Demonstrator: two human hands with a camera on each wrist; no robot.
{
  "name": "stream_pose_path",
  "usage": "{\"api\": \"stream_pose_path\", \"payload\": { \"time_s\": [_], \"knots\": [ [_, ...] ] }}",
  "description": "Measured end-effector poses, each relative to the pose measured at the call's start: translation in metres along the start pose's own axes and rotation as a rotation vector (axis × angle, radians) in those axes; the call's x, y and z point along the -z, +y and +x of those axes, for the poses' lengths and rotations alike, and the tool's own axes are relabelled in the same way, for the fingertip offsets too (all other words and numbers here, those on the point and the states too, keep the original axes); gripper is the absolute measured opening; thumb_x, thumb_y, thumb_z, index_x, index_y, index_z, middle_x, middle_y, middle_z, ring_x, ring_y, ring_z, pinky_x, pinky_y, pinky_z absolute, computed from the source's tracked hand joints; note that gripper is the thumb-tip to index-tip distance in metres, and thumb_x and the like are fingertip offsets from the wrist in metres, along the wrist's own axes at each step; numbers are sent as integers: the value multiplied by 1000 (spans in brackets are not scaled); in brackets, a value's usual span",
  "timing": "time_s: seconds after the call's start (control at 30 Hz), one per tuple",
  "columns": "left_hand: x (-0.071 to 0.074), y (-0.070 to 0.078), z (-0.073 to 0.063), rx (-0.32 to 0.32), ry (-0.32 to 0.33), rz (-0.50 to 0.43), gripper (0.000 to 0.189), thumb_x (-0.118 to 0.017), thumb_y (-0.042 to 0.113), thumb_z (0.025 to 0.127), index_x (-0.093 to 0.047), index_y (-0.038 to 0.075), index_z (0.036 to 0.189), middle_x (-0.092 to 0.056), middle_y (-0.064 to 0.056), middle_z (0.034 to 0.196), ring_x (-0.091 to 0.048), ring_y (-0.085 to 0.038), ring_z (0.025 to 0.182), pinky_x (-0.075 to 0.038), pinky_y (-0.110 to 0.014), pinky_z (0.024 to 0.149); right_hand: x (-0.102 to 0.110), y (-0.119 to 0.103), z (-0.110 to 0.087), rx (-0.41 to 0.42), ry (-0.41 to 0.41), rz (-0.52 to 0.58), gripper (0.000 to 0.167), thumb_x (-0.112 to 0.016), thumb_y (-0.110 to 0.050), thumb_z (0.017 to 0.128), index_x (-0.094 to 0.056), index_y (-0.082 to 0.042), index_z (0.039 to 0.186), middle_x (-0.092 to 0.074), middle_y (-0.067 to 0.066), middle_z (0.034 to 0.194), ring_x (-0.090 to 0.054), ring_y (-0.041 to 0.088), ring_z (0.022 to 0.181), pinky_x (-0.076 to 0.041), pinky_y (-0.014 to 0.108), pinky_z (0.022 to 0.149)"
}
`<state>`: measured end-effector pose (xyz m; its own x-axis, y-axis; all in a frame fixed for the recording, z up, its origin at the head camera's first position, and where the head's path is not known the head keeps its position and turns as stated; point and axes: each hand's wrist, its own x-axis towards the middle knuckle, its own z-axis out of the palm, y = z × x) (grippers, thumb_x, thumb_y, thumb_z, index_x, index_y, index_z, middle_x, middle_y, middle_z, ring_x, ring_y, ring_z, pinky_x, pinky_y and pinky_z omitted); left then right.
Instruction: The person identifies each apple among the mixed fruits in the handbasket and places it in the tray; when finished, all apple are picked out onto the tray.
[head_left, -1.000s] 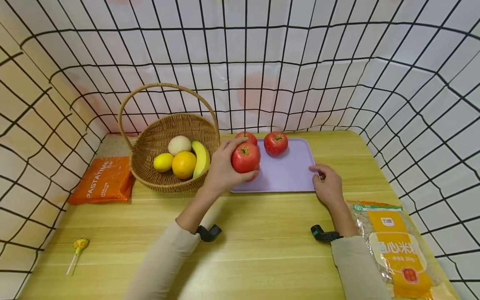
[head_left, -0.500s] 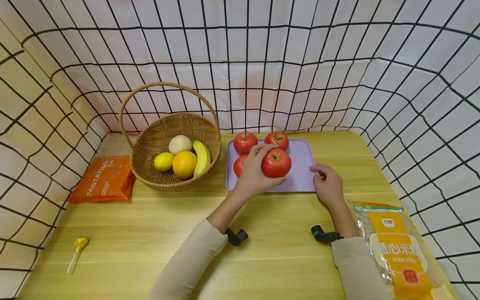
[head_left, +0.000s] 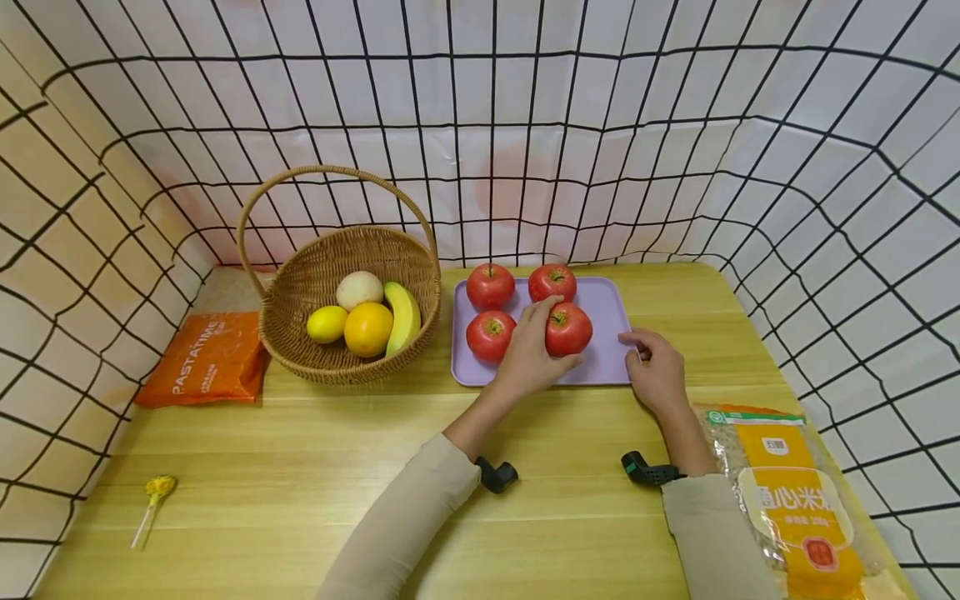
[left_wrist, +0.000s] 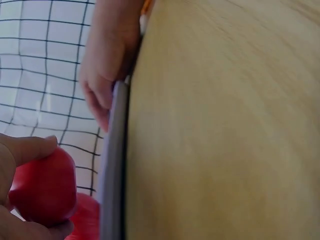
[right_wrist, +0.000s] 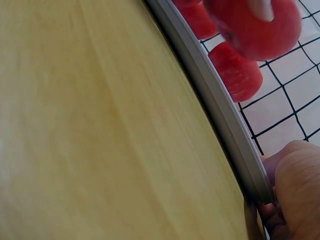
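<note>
My left hand [head_left: 534,354] grips a red apple [head_left: 570,330] over the purple tray [head_left: 603,362], fingers on its far side and thumb on its near side. In the right wrist view this held apple [right_wrist: 265,32] appears slightly above the tray. Three other red apples stand on the tray: a back left apple [head_left: 491,286], a back right apple [head_left: 552,283] and a front left apple [head_left: 487,335]. My right hand [head_left: 657,371] pinches the tray's right edge near its front corner. In the right wrist view that hand [right_wrist: 300,187] is partly cut off by the frame.
Left of the tray stands a wicker basket [head_left: 300,354] holding a lemon [head_left: 326,324], an orange [head_left: 368,329], a banana [head_left: 403,318] and a pale round fruit [head_left: 359,290]. An orange pasta bag [head_left: 206,358], a yellow lollipop [head_left: 156,492] and a clear-and-yellow food bag [head_left: 798,500] lie on the table.
My left hand has carried the apple to the right and lowered it toward the tray's middle, uncovering the front left apple. My right hand has stayed at the tray's edge.
</note>
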<state>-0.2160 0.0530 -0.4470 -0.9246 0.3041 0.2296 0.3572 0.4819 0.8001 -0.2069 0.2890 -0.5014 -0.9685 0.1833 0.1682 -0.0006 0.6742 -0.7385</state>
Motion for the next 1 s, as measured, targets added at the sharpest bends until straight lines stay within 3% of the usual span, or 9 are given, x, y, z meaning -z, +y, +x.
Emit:
{"api": "stream_pose_path", "payload": {
  "time_s": [0.33,0.77,1.0],
  "knots": [
    [-19,-12,5,65,-27,62,90,-86,21,83,-35,18,157,-42,-13,153,-52,-28,136,-48,-47,113,-1,0,0,0,1,-4,33,-52,-2,98,-72,-2,124,-61,20,142,-55,29,104,-42,34,87],
    [-26,-12,10,81,-22,104,92,-87,18,82,-35,20,157,-41,-13,154,-49,-29,138,-48,-46,114,-1,0,-1,-12,12,-6,33,-52,-2,98,-72,-3,124,-62,18,141,-55,28,103,-42,32,85],
    [-23,-11,7,66,-31,134,99,-90,22,79,-32,21,159,-38,-11,159,-47,-28,141,-46,-45,115,-1,0,0,-7,7,-19,33,-52,-2,98,-72,-3,123,-62,18,141,-54,26,101,-41,29,83]
  ]
}}
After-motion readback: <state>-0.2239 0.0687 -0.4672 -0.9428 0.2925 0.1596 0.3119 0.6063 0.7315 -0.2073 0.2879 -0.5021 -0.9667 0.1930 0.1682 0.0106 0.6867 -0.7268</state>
